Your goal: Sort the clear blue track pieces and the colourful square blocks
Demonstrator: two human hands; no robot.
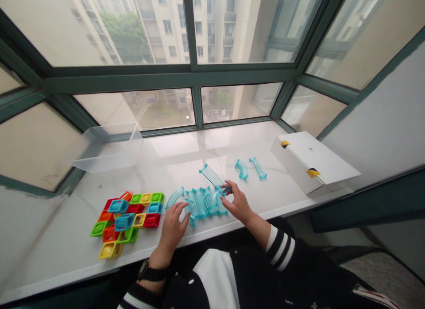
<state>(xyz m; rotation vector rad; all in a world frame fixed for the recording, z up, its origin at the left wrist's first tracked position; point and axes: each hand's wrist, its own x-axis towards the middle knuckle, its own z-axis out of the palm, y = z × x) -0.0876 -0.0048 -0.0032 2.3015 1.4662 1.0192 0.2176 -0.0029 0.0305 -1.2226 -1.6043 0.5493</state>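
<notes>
My right hand (237, 203) pinches the near end of a straight, translucent blue track piece (212, 178), which slants up and away to the left. Beneath that piece lies a cluster of similar blue track pieces (201, 202), set close together. My left hand (174, 224) is at the left end of this cluster, thumb and fingers apart, beside a curved blue track piece (175, 195). Whether its fingertips touch the pieces I cannot tell. Farther right on the sill lie another curved track piece (242, 169) and a wavy one (258, 168).
Colourful square plastic blocks (126, 221) are heaped to the left. Behind them stands a clear plastic bin (109, 160). A white box (312, 160) with yellow-and-black tabs sits at the right. The white sill (265, 214) ends near my body, and windows rise behind it.
</notes>
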